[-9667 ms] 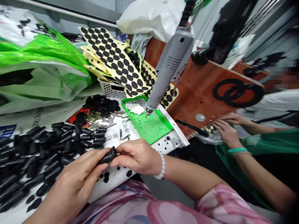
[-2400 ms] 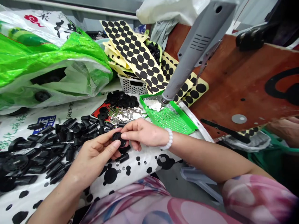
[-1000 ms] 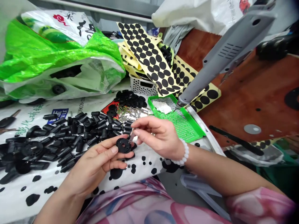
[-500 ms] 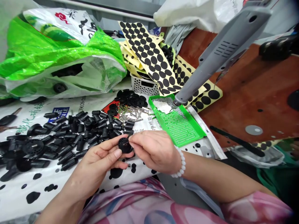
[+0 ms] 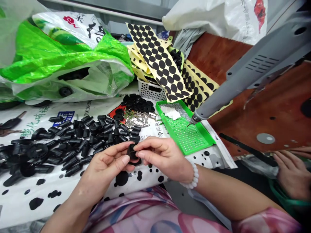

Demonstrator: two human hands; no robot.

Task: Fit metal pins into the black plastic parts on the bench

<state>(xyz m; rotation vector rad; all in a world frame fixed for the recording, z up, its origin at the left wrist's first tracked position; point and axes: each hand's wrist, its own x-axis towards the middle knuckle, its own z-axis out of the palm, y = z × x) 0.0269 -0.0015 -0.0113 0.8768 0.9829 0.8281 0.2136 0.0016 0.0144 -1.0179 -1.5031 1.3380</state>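
Observation:
A round black plastic part (image 5: 132,152) is gripped between the thumb and fingers of my left hand (image 5: 109,165), tilted nearly edge-on to me. My right hand (image 5: 161,157) pinches at its right edge, thumb against forefinger; whatever thin piece lies between those fingertips is too small to make out. Beyond my hands lie a heap of thin metal strips (image 5: 138,119) and a pile of flat black discs (image 5: 137,103). To the left spreads a large heap of black knob-like parts with ribbed stems (image 5: 85,150).
A green tray (image 5: 199,147) with rows of small screws stands right of centre. Over it hangs a grey electric screwdriver (image 5: 218,94). Sheets of black round stickers (image 5: 157,60) lean on a white basket (image 5: 150,92). Another person's hand (image 5: 293,174) is at the right edge.
The black part has turned from face-on towards edge-on. My right hand's fingers have straightened somewhat. The screwdriver shows further right, and another person's hand has appeared at the right.

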